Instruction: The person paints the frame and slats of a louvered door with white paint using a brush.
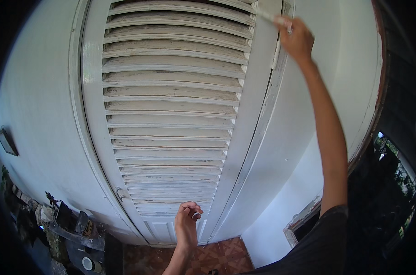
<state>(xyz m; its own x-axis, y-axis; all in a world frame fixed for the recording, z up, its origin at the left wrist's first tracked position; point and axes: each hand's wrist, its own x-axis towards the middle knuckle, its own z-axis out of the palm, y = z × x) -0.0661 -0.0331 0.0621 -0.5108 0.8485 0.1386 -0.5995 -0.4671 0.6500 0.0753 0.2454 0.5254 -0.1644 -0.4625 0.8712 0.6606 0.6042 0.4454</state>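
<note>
A white louvered door (171,98) with worn, dirty-looking slats fills the middle of the view. Raised at the upper right, my right hand (298,40) is closed around the handle of a pale paintbrush (266,13). The brush's tip points left and lies at the door's right upright, beside the ends of the upper slats. Lower down, my left hand (187,225) is in front of the door's bottom part. Its fingers are loosely bent, with a gap to the thumb, and nothing shows in them.
White walls (47,110) flank the door frame. A small dark-framed object (7,141) is on the left wall. Dark clutter and a white round container (88,263) are at lower left. Reddish patterned floor tiles (219,254) lie below the door. A dark opening (391,183) is at right.
</note>
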